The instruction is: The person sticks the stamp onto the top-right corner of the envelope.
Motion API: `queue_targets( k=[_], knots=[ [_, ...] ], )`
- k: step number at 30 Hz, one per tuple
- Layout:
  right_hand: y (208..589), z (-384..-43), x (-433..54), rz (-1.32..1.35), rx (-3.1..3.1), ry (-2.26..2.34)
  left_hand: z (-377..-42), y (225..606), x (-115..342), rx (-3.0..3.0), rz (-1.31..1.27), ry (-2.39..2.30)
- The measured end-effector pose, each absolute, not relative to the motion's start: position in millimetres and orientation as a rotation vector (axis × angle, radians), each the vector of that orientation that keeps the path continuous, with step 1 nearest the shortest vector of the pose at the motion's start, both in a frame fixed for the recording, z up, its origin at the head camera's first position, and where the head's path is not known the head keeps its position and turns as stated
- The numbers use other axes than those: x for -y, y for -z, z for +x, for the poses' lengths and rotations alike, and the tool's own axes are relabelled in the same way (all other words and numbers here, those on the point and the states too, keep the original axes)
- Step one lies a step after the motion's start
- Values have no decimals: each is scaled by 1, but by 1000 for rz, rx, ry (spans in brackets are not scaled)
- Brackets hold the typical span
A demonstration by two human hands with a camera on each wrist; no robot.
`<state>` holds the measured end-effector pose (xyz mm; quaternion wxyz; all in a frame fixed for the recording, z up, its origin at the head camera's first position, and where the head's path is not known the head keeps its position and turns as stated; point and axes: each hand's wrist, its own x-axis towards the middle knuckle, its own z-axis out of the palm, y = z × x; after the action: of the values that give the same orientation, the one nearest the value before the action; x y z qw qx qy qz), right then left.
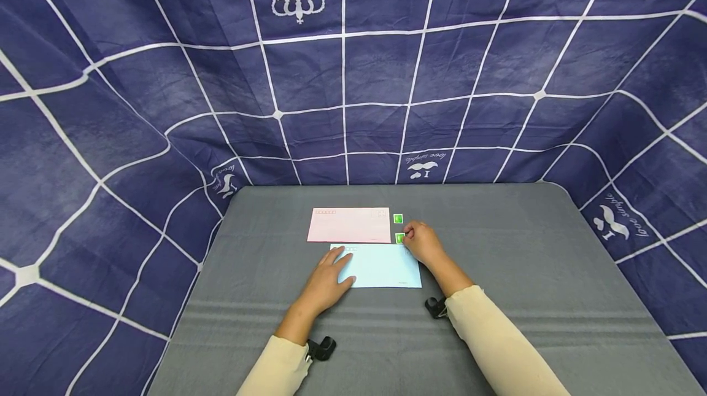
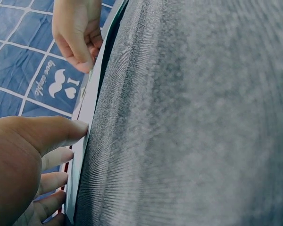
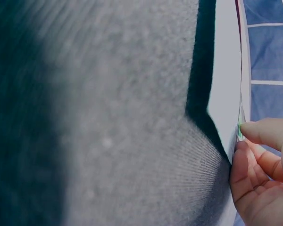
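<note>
Before "love simple" cloth (image 1: 370, 77), right grip (image 1: 424, 244) pinching nearer stamp (image 1: 399, 238), left grip (image 1: 323, 282) spread on blue envelope (image 1: 381, 266)

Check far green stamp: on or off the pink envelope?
Off: in the head view, the far green stamp lies right of the pink envelope, with gray tabletop showing between them.

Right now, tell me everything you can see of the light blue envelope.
The light blue envelope is a papery rectangle lying on the grey table. In the head view it sits just below the pink envelope, with small boxes along its upper left and tiny text at lower right. The left hand rests on its left end; the right hand overlaps its upper right corner, contact unclear.
</note>
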<state>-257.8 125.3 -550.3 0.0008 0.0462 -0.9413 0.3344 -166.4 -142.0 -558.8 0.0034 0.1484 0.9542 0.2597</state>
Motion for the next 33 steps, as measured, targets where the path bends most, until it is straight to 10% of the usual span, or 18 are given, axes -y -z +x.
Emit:
queue_targets(
  k=[33],
  knots=[
    [555,-263,-130,-24,2836,-1398,-167,556,141,-2949,480,-801]
  ],
)
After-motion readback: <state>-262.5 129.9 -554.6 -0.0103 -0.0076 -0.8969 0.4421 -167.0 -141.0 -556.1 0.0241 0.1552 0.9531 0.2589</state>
